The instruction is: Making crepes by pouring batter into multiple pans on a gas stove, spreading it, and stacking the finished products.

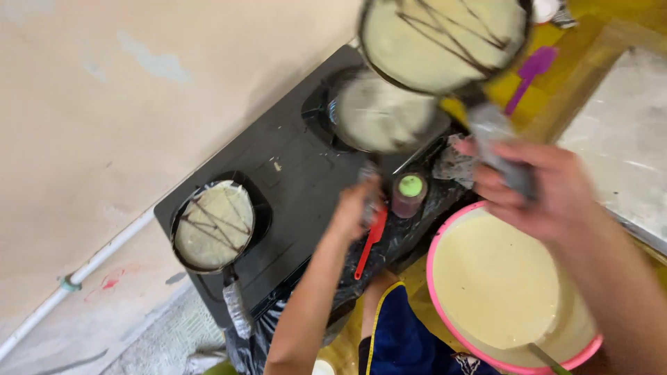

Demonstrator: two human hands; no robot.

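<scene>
- The right hand (538,191) is clenched round the foil-wrapped handle of a small round black frying pan (445,42), lifted above the black two-burner gas stove (292,173) and tilted; a pale crepe with dark chocolate-like lines lies in it.
- The left hand (358,208) is closed on the handle of a second small dark pan (382,114), which sits on the far burner with pale batter in it; the picture is blurred there, so the exact hold is hard to read.
- A third black pan (212,226) with a striped crepe rests untouched on the near burner.
- A pink-rimmed round basin of cream batter (507,292) stands just beside the stove; a red spatula (372,243) and a small green-lidded jar (410,194) lie between them.
- Judgement: the lifted pan looks light but hot, so only the wrapped handle is safe to hold; the crepe is thin, soft and tearable, and could slide out when tilted.
</scene>
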